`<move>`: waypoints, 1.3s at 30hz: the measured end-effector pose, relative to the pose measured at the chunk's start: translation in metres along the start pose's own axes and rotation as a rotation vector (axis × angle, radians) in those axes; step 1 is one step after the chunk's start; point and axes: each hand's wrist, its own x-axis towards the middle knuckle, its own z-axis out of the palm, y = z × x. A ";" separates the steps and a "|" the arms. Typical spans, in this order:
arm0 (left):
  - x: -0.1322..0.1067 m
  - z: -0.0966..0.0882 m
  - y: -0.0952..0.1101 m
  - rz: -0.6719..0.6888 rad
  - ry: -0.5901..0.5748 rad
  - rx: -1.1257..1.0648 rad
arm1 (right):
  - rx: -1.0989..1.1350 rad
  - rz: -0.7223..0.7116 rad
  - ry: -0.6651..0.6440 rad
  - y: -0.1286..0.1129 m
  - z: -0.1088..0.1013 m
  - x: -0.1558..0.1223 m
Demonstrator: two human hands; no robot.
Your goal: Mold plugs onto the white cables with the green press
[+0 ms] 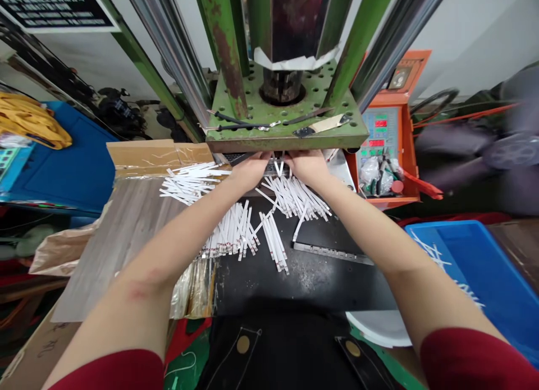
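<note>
My left hand (pixel 251 170) and my right hand (pixel 309 166) reach in under the front edge of a green press plate (pixel 290 137). That edge and the backs of my hands hide most of my fingers, so their grip does not show. Between the hands, a couple of narrow white strips (pixel 278 166) point out toward me. A loose pile of white strips (pixel 297 198) lies just below my right hand. Under my left forearm is another pile (pixel 231 232), with a further heap (pixel 189 182) to its left. A small bundle of strips (pixel 274 241) rests nearer me.
A slotted metal bar (pixel 332 253) lies on the black table (pixel 311 286). Tools, including a flat scraper (pixel 324 125), rest on the press plate. An orange control box (pixel 410 154) and a blue bin (pixel 475 249) stand right; a blurred fan (pixel 505 151) is beyond. Cardboard (pixel 160 157) borders the left.
</note>
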 end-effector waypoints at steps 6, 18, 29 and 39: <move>-0.007 -0.005 0.029 -0.105 -0.103 0.125 | -0.005 0.010 0.017 -0.014 -0.008 -0.016; -0.015 -0.017 0.021 -0.035 -0.167 -0.050 | 0.242 0.038 -0.141 -0.008 -0.037 -0.019; -0.352 0.028 -0.005 -0.299 -0.662 -0.547 | 0.610 0.190 -0.597 -0.001 -0.011 -0.383; -0.347 0.090 -0.003 -0.526 -0.406 -0.472 | 0.441 0.336 -0.261 0.026 0.046 -0.386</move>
